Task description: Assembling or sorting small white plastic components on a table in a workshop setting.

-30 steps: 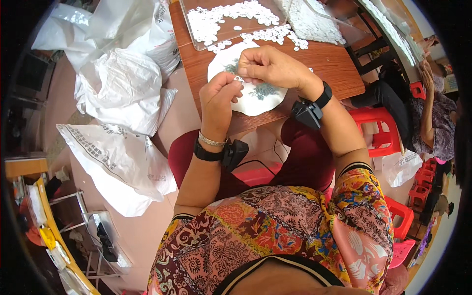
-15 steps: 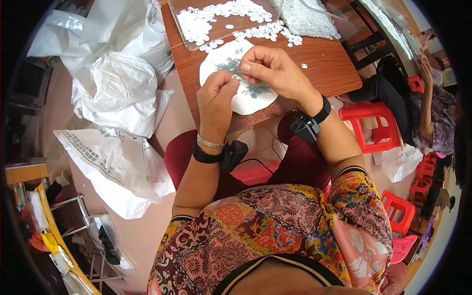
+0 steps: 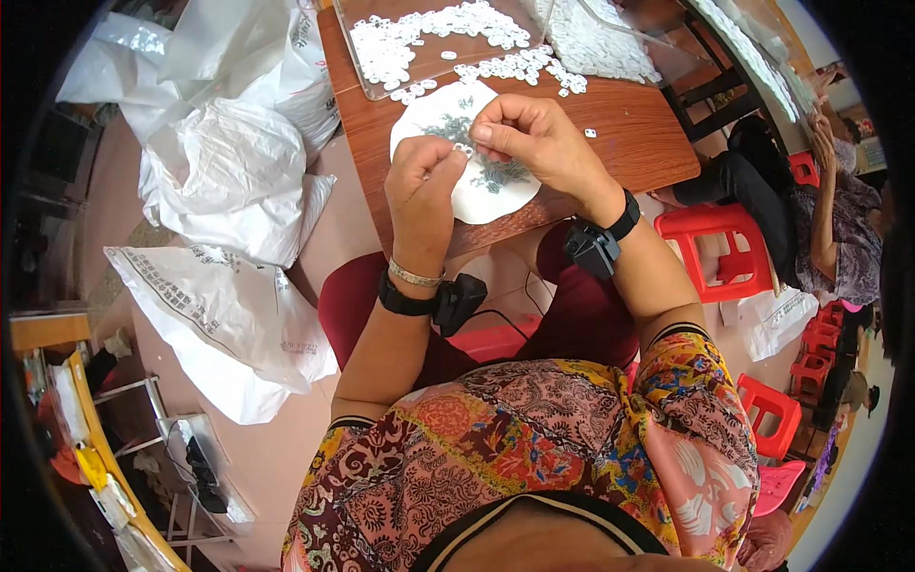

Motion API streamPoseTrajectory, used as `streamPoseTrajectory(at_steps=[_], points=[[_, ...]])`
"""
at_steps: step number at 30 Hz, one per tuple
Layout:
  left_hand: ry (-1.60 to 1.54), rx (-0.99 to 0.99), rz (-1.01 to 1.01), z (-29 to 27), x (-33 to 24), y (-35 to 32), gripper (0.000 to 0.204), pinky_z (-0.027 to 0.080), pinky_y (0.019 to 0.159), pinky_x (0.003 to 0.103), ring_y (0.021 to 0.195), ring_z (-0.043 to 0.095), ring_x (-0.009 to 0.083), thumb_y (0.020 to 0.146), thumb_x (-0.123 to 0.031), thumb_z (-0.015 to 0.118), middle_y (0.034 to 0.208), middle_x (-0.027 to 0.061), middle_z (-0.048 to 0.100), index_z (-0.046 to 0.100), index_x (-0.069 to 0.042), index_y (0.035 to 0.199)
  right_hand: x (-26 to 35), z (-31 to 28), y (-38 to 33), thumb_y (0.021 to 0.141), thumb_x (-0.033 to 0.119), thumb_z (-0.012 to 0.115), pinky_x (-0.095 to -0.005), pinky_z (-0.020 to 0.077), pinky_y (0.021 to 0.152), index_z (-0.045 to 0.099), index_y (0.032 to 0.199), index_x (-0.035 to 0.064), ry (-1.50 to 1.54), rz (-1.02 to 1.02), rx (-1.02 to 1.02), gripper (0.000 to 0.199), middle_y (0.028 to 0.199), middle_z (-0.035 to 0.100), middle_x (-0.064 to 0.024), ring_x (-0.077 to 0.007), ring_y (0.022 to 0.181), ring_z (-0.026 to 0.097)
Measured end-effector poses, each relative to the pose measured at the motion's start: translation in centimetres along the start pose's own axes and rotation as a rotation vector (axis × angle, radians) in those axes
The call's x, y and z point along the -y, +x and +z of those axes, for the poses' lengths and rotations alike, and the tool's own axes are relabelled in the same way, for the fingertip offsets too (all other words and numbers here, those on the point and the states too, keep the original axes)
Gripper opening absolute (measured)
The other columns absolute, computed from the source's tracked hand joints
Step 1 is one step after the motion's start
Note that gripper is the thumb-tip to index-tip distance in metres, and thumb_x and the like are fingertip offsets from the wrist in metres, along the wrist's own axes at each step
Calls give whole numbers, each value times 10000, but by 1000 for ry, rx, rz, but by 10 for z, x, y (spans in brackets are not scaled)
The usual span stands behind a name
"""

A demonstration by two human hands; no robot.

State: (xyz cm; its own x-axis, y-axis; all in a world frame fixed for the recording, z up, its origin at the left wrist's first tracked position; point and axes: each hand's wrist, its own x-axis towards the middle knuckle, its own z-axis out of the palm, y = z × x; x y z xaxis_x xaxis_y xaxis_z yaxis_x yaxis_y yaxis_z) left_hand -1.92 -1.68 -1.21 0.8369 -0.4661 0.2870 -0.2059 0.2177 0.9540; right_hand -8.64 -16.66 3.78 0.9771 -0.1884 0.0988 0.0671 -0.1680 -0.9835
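My left hand [image 3: 424,191] pinches a small white plastic piece with holes [image 3: 464,150] between thumb and forefinger. Close beside it, my right hand [image 3: 543,143] has its thumb and fingers pressed together; whatever is in them is too small to make out. Both hands are above a white round pad [image 3: 412,124] on the brown wooden table [image 3: 629,143]. Small dark grey parts [image 3: 500,176] lie scattered on this pad, partly hidden by my hands. Many more white pieces [image 3: 515,67] are strewn just beyond the pad.
A clear tray [image 3: 367,81] of white pieces stands at the table's far side, beside a heap of white pieces [image 3: 596,43]. White sacks [image 3: 224,176] fill the left floor. Red stools [image 3: 720,253] and another person [image 3: 839,219] are at the right.
My hands keep nearly the same pose over the pad, still close together. The white piece shows a little more clearly at my left fingertips. The whole view has shifted slightly.
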Motion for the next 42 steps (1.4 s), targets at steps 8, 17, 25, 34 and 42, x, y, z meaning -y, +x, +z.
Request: streamPoseTrajectory(at_steps=[8, 17, 25, 34, 42], points=[[-112, 47, -216, 1, -9, -2, 133, 400, 556, 238, 606, 498, 90, 820, -106, 588, 679, 32, 548, 596, 22, 784, -1, 2, -2, 896, 167, 611, -194, 411, 609, 614, 880, 5, -47, -15, 33, 164, 732, 572, 19, -40, 671, 487], [-89, 57, -171, 2, -12, -3, 163, 363, 495, 235, 547, 451, 65, 834, -130, 568, 591, 5, 502, 585, 19, 772, 1, 0, -3, 903, 164, 593, -192, 396, 611, 601, 866, 11, -132, -28, 9, 158, 729, 556, 28, -41, 668, 469], [-26, 76, -135, 2, -9, -5, 158, 364, 496, 252, 546, 435, 77, 839, -120, 557, 591, 17, 492, 561, 18, 763, 4, 1, -4, 901, 160, 584, -196, 374, 601, 588, 855, 6, -304, -67, 52, 161, 716, 521, 46, -34, 669, 431], [11, 101, -89, 2, -10, -4, 173, 364, 497, 276, 545, 424, 90, 849, -134, 541, 581, 32, 473, 549, 15, 761, 8, -1, -7, 893, 181, 586, -201, 367, 594, 582, 856, 9, -269, -67, 64, 175, 723, 515, 44, -38, 676, 420], [14, 83, -100, 1, -10, -4, 170, 364, 501, 278, 552, 421, 92, 844, -131, 541, 584, 38, 471, 549, 20, 765, 12, -2, -7, 893, 180, 582, -205, 374, 606, 583, 859, 4, -342, -97, 61, 179, 723, 517, 39, -45, 683, 427]])
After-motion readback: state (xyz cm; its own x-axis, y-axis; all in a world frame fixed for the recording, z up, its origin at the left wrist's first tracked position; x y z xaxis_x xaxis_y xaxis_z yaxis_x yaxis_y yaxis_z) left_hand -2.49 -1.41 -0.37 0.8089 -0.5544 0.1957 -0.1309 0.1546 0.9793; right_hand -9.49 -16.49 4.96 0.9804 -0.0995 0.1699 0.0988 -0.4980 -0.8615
